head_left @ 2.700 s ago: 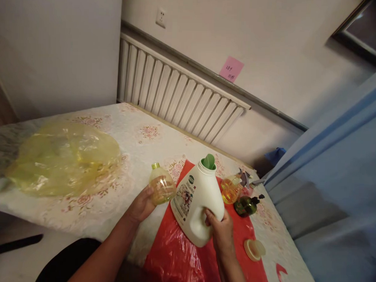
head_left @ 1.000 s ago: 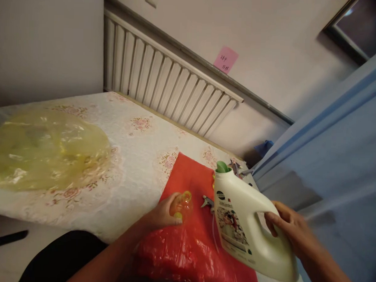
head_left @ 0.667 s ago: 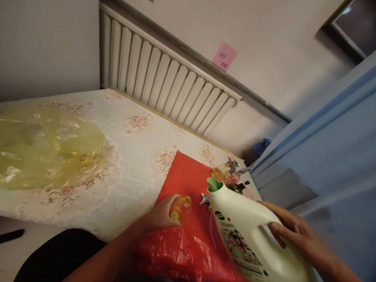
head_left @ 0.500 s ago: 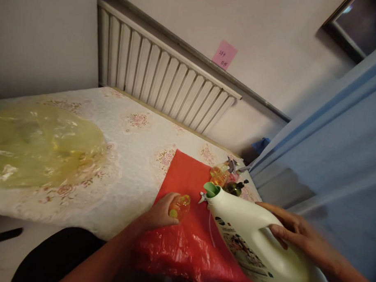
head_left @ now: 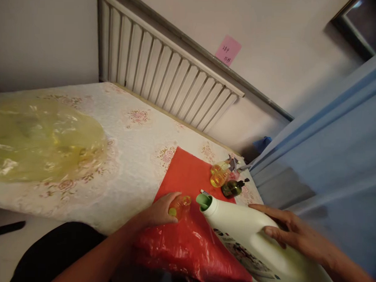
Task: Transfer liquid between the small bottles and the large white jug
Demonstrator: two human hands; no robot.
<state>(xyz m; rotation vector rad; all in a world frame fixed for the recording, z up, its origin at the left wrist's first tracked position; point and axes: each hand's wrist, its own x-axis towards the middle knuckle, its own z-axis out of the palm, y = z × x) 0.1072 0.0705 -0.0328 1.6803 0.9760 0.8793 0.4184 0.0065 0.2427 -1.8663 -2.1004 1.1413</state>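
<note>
My right hand [head_left: 291, 234] grips the handle of a large white detergent jug [head_left: 249, 237], tipped almost flat with its green spout [head_left: 203, 201] aimed left. My left hand [head_left: 161, 210] wraps a small clear yellowish bottle [head_left: 180, 205] standing on the red plastic sheet [head_left: 187, 239]. The bottle's open mouth is just left of the spout, a small gap between them.
A yellow spray bottle [head_left: 219, 175] and a dark green pump bottle [head_left: 232, 187] lie at the sheet's far edge. A crumpled yellow plastic bag [head_left: 43, 140] covers the table's left. A radiator [head_left: 165, 78] lines the wall; a blue curtain [head_left: 335, 162] hangs right.
The jug was swung to the right and tipped from upright to nearly flat, its spout dropping toward the small bottle. My left hand set that bottle down on the red sheet.
</note>
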